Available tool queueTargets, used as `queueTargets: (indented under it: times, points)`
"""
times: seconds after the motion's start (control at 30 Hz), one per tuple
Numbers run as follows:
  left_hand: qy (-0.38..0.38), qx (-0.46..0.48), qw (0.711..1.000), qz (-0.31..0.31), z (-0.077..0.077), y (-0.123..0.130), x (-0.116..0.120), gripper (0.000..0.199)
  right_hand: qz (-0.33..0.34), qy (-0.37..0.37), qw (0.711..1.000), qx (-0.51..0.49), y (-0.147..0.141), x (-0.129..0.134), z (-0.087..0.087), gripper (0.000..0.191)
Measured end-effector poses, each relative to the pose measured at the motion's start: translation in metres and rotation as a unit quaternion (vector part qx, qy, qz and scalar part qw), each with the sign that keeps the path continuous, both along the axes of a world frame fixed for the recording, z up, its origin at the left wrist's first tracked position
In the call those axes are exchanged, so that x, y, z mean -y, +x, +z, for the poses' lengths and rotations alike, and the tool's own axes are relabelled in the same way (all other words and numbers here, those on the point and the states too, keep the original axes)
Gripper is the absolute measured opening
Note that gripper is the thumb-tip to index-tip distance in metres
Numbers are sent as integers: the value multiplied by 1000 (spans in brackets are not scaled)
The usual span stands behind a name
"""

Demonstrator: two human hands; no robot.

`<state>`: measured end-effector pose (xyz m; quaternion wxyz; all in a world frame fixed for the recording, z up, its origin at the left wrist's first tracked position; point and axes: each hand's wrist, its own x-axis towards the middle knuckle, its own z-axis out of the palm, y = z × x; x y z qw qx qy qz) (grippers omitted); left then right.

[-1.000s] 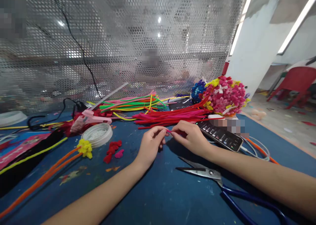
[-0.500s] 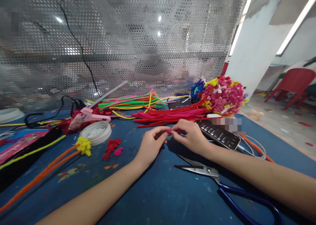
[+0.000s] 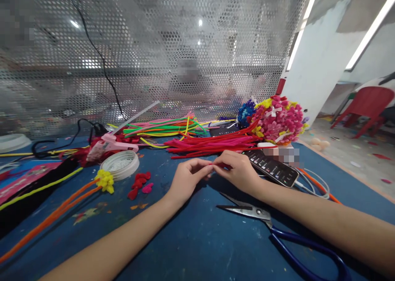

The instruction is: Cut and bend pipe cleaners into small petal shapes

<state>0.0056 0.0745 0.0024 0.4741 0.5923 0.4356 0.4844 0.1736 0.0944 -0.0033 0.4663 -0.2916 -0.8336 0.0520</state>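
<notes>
My left hand (image 3: pixel 187 181) and my right hand (image 3: pixel 237 170) meet fingertip to fingertip above the blue table. Both are closed in a pinch on a small piece of pipe cleaner (image 3: pixel 211 164), reddish-pink and mostly hidden by the fingers. Just beyond them lies a bundle of red and magenta pipe cleaners (image 3: pixel 210 145). Left of my left hand are several small red looped pieces (image 3: pixel 139 184) and a magenta one (image 3: pixel 148 188). Scissors (image 3: pixel 262 213) with blue handles lie partly open below my right hand.
At left, a pink glue gun (image 3: pixel 119 144) stands behind a white lid (image 3: pixel 135 166) holding small beads. A yellow flower (image 3: pixel 105 181) with orange stems lies nearby. A phone (image 3: pixel 273 168) with cables and a pink flower bouquet (image 3: pixel 285 120) are at right. Perforated metal (image 3: pixel 148 67) rises behind.
My fingers have closed in further around the pipe cleaner piece, so less of it shows. Both hands stay in nearly the same place; the view has shifted slightly.
</notes>
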Motion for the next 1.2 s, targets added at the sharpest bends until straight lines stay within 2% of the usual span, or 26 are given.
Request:
queueTargets:
  times: [0.17, 0.27, 0.5, 0.73, 0.8, 0.97, 1.07, 1.2]
  points:
    - [-54, 149, 986, 62, 0, 1, -4, 18, -5, -24, 1000, -17, 1, -1, 1, 10]
    - [-63, 180, 979, 78, -1, 0, -5, 18, -7, -33, 999, -26, 2, -1, 2, 13]
    - [-5, 26, 1000, 12, 1, 1, 1, 27, -18, -19, 999, -40, 1, -1, 4, 11]
    - [94, -92, 989, -65, 3, 1, 11, 27, -33, 10, 997, -65, 3, 3, 5, 13]
    - [108, -90, 989, -49, 3, 0, 11, 25, -18, -18, 997, -76, 3, 3, 5, 13]
    - [76, -27, 996, 28, 4, 0, 7, 20, 53, -158, 978, -125, 1, 1, 5, 12]
    - [82, -17, 996, 30, 3, 0, 5, 22, 89, -213, 963, -137, -2, 1, 4, 13]
    - [150, -50, 987, 13, 2, -2, 5, 14, 99, -294, 933, -184, -5, 2, 1, 14]
